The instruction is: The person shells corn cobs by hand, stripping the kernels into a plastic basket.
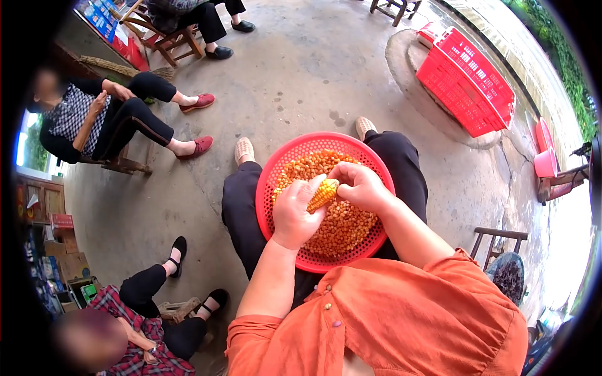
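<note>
A round red perforated basket (268, 219) rests on my lap, holding many loose orange corn kernels (342, 229). Above the kernels, my left hand (295, 213) is wrapped round a yellow corn cob (323, 195), which points up and to the right. My right hand (362, 187) is at the far end of the cob, its thumb and fingers pressed together against the tip. Part of the cob is hidden behind the fingers of my left hand.
Seated people are at the left (81, 122), lower left (147, 326) and top left (204, 19). Red crates (464, 81) stand at the upper right, with a pink basin (545, 163) on the right. A small wooden stool (498, 235) is at the lower right.
</note>
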Available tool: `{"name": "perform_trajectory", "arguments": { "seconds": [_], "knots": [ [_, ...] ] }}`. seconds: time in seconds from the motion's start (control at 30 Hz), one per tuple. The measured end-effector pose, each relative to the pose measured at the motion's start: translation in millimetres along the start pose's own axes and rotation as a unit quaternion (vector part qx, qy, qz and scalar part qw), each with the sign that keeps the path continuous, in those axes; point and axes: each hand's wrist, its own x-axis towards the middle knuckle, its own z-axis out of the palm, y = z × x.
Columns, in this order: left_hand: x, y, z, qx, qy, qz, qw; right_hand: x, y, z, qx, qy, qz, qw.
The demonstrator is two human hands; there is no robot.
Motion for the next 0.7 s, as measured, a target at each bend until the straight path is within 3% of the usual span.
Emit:
{"name": "perform_trajectory", "arguments": {
  "seconds": [0.17, 0.7],
  "knots": [
    [-1, -3, -3, -0.024, 0.010, -0.023, 0.999, -3, -12, -3, 0.114, -0.050, 0.023, 0.992],
    [-2, -6, -2, 0.037, -0.010, 0.040, 0.998, -1, -8, -2, 0.029, -0.040, 0.050, 0.998]
  ]
}}
